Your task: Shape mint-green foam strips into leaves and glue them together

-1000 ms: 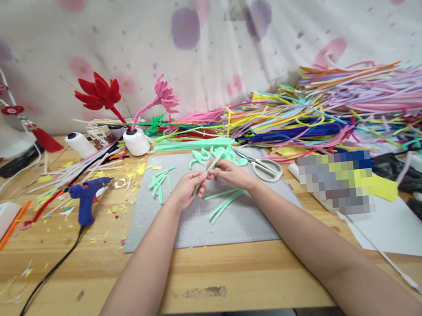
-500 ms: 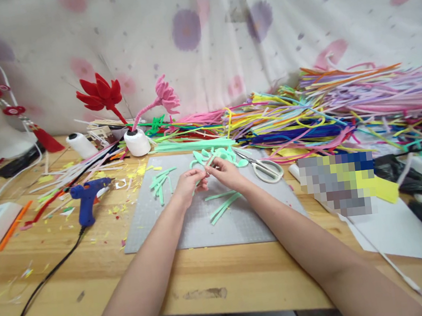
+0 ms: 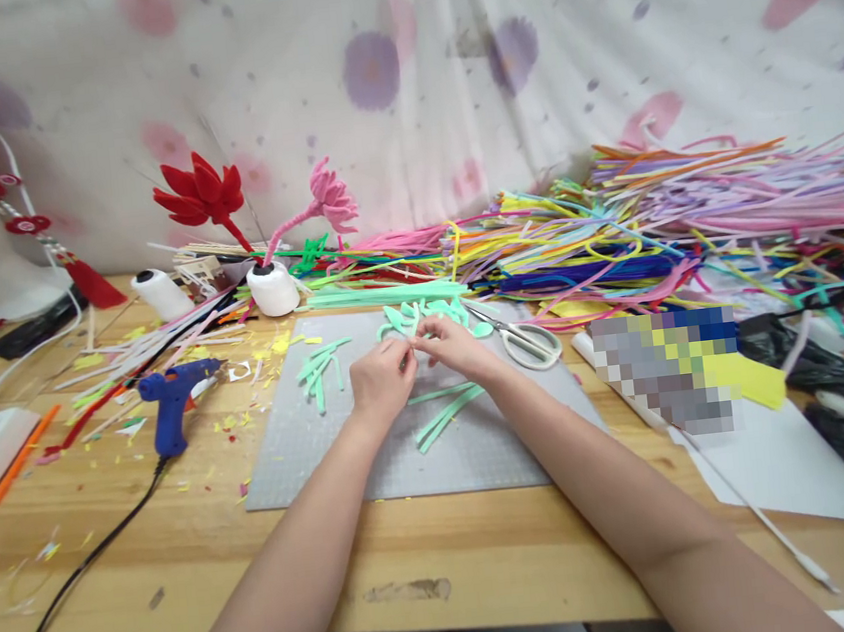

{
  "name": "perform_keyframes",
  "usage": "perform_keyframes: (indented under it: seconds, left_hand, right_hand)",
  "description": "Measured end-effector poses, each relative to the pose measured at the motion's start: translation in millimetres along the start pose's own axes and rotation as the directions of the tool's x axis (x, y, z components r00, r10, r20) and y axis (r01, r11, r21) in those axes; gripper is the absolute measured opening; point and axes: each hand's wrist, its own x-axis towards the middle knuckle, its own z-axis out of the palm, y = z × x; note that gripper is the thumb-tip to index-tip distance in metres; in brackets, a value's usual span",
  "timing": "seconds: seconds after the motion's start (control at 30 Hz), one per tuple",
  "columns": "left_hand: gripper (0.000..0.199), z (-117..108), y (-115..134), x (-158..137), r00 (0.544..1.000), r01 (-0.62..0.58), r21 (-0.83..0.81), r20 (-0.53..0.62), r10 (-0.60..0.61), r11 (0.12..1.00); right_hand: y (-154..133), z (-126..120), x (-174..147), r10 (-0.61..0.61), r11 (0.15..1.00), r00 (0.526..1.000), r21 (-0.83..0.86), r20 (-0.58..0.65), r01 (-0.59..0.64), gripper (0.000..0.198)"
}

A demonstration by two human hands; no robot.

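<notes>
My left hand and my right hand meet fingertip to fingertip above the grey cutting mat. Both are closed in a pinch on a mint-green pipe cleaner, mostly hidden behind the fingers. Just beyond them lies a cluster of mint-green looped pipe cleaner pieces. Cut mint-green strips rest on the mat under my right wrist, and a second group of short strips lies left of my left hand. Scissors with pale handles lie to the right of my right hand.
A blue glue gun with its black cord stands at left among yellow scraps. Behind the mat are a white spool holding a red flower and a pink flower, and a large pile of coloured pipe cleaners.
My left hand has turned, its back now more toward me and hiding the green piece seen in it before. My right hand stays at nearly the same spot. The view has shifted slightly.
</notes>
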Motion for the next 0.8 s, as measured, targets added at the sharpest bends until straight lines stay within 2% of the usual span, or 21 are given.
perform_keyframes:
  seconds: [0.07, 0.13, 0.17, 0.23, 0.3, 0.33, 0.4, 0.5, 0.63, 0.7, 0.8]
  left_hand:
    - [0.013, 1, 0, 1, 0.997, 0.075, -0.1, 0.001, -0.075, 0.992]
    - [0.012, 1, -3, 4, 0.972, 0.233, -0.329, 0.048, -0.23, 0.915]
    - [0.012, 0, -5, 6, 0.944, 0.322, -0.469, 0.1, -0.313, 0.822]
    - [0.011, -4, -11, 11, 0.862, 0.483, -0.694, 0.268, -0.431, 0.534]
    - [0.008, -9, -15, 14, 0.766, 0.601, -0.761, 0.462, -0.446, 0.245]
    - [0.007, -12, -16, 16, 0.719, 0.649, -0.748, 0.545, -0.431, 0.137]
    - [0.007, -16, -17, 17, 0.639, 0.721, -0.693, 0.66, -0.396, 0.009]
    - [0.009, -17, -14, 16, 0.579, 0.781, -0.624, 0.733, -0.357, -0.017]
    - [0.007, -16, -15, 14, 0.539, 0.816, -0.578, 0.771, -0.338, -0.016]
    - [0.007, -15, -17, 14, 0.526, 0.825, -0.564, 0.794, -0.304, -0.048]
    - [0.008, -14, -16, 12, 0.522, 0.83, -0.552, 0.819, -0.24, -0.078]
  right_hand:
    - [-2, -2, 0, -0.009, 0.999, 0.998, 0.034, -0.059, 0.011, 0.027]
    - [-4, -8, 2, -0.025, 0.995, 0.991, 0.095, -0.131, 0.037, 0.033]
    - [-4, -13, 3, -0.037, 0.989, 0.983, 0.134, -0.18, 0.061, 0.039]
    - [-2, -24, 5, -0.055, 0.969, 0.955, 0.215, -0.29, 0.121, 0.048]
    - [1, -31, 6, -0.101, 0.957, 0.94, 0.227, -0.327, 0.182, 0.049]
    - [3, -33, 6, -0.125, 0.958, 0.95, 0.214, -0.286, 0.19, 0.047]
    - [6, -30, 5, -0.174, 0.971, 0.977, 0.144, -0.124, 0.191, 0.036]
    - [5, -19, 1, -0.284, 0.955, 0.959, -0.087, 0.015, 0.284, 0.021]
    - [1, -10, -1, -0.432, 0.819, 0.9, -0.393, 0.056, 0.418, 0.017]
    - [1, -11, -2, -0.465, 0.776, 0.884, -0.457, 0.048, 0.434, 0.016]
    - [3, -13, -1, -0.458, 0.768, 0.883, -0.455, 0.104, 0.451, 0.015]
